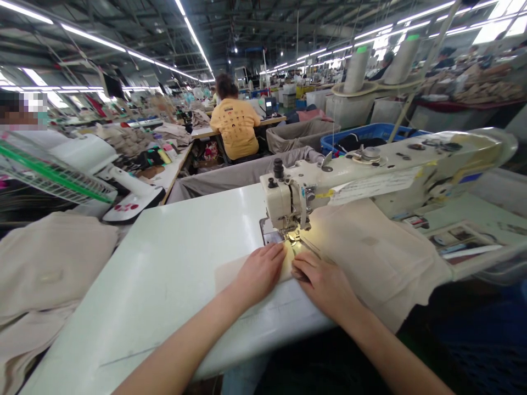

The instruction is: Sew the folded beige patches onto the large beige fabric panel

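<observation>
Beside the presser foot (293, 238), our left hand (263, 269) lies unclenched, likely steadying beige fabric (229, 273); our right hand (323, 278) curls, grip unclear.

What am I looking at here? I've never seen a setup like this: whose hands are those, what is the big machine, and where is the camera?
There's just one picture, taken by a camera worn on a person's head, looking forward and down. The bare hands in front are that person's own; no robot is involved.

The large cream-coloured machine is a sewing machine, standing on a pale worktable. Beige fabric lies under and beside it. The left hand rests on the fabric near the lit needle area, and the right hand is bent beside it, its exact grip unclear.

Farther off, a co-worker in a yellow shirt sits facing away.
</observation>
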Tool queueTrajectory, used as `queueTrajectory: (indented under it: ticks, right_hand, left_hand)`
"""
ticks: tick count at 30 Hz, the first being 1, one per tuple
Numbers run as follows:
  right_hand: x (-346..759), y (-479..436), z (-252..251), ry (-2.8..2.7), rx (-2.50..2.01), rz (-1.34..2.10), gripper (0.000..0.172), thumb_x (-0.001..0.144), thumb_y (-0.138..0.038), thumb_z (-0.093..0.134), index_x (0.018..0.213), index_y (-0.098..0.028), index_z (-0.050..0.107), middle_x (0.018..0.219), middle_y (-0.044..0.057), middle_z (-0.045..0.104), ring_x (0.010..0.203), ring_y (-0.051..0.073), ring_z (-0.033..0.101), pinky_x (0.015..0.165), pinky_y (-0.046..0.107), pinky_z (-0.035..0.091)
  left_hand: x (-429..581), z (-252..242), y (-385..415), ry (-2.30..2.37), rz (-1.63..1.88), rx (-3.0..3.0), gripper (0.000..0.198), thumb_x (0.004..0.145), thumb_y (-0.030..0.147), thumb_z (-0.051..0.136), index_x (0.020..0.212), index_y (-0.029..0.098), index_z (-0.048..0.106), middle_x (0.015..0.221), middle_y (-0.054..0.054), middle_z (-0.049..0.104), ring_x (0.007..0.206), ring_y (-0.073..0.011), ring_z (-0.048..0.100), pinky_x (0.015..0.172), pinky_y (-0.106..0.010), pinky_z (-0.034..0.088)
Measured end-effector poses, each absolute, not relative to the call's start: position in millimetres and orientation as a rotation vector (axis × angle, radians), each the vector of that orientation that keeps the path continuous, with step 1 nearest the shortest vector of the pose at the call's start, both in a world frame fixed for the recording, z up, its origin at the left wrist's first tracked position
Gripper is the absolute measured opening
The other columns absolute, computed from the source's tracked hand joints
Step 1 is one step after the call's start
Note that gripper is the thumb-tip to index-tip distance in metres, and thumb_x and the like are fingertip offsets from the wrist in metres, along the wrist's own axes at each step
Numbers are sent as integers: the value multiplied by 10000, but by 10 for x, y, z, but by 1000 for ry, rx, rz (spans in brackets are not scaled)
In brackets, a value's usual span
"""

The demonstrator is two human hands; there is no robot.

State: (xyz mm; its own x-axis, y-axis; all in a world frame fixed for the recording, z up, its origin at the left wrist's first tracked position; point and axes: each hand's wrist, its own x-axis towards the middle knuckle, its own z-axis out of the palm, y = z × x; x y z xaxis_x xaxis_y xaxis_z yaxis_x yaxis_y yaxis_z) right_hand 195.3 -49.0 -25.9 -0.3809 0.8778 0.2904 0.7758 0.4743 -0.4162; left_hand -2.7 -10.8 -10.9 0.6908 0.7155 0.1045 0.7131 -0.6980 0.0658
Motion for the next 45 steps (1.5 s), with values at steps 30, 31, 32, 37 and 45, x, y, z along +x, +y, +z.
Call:
queueTrajectory:
  ticks: [30, 31, 32, 37, 45]
  right_hand:
    - [1951, -407, -281, -2285, -1374, 295, 218, 910, -108, 574, 1076, -187, 691, 1166, 75, 715, 986, 215, 702, 825, 310, 573]
    - [1965, -422, -290, -2279, -1366, 294, 221, 915, -117, 572, 1090, -185, 689, 1174, 79, 714, 988, 216, 703, 829, 314, 576]
    - [1982, -443, -305, -2272, -1354, 291, 229, 921, -125, 567, 1110, -181, 685, 1186, 85, 711, 995, 216, 704, 838, 317, 579]
    - [2062, -558, -419, -2306, -1281, 239, 326, 921, -100, 539, 1226, -135, 648, 1270, 125, 685, 1066, 236, 691, 889, 345, 582]
    - [1998, -468, -271, -2397, -1409, 317, 245, 950, -123, 534, 1142, -174, 678, 1190, 92, 701, 1044, 224, 681, 879, 322, 557]
  left_hand:
    - [37, -34, -77, 1221, 136, 2895, 293, 974, 165, 494, 1257, 152, 568, 1317, -111, 616, 1211, -262, 562, 971, -422, 492]
    - [39, -29, -109, 1165, 133, 2901, 282, 979, 172, 498, 1251, 163, 573, 1292, -102, 629, 1206, -254, 567, 984, -416, 489]
    - [38, -26, -148, 1108, 131, 2903, 275, 980, 178, 504, 1246, 170, 576, 1267, -94, 640, 1200, -248, 573, 995, -410, 487]
    - [0, -63, -352, 1011, 205, 2895, 343, 963, 165, 500, 1303, 151, 543, 1288, -115, 630, 1224, -259, 568, 1011, -415, 504]
    - [-85, -137, -256, 976, 303, 2891, 363, 984, 203, 476, 1340, 174, 540, 1324, -111, 619, 1246, -262, 566, 1039, -435, 510]
